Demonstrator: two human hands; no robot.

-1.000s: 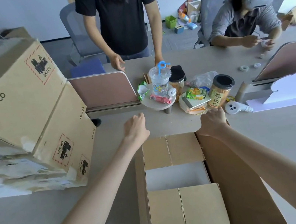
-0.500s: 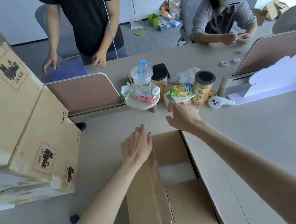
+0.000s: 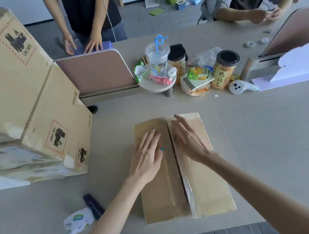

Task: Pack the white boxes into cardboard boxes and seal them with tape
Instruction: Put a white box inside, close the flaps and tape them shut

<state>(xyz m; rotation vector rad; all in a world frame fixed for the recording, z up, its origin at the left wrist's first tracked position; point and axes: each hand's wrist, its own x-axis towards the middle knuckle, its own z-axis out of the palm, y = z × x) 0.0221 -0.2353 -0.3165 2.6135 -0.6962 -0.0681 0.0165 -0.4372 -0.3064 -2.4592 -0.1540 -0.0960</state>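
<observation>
Far to the left of my left grip I see a stack of big brown cardboard cartons with black PICO print (image 3: 2,80). They sit on the pale grey worktop (image 3: 276,148). Nearer to me, and left of that grip's arm, lie a crumpled white paper packet (image 3: 78,220) and a dark blue flat thing (image 3: 94,206). The two touch.

My left grip (image 3: 146,158) is spread out with straight fingers. It lies flat on the left top flap of the small brown cardboard box (image 3: 162,200). The box sits on the worktop right under both grips. Its two top flaps are folded down and meet in a line that runs between the grips. A shiny clear tape strip (image 3: 190,198) runs along the edge of the right flap, close to my right arm.

My right grip (image 3: 189,141) is spread out too, with straight fingers. It lies on the right flap, just beside the line. It looks a bit blurry.

Past the grips stands a clear plastic cup with a blue curly straw (image 3: 158,59) on a small round stand. Past and to the right of my right grip are a tall yellow jar with a black lid (image 3: 225,69), a white handheld controller (image 3: 240,87) and a white foam cut-out (image 3: 302,61).
</observation>
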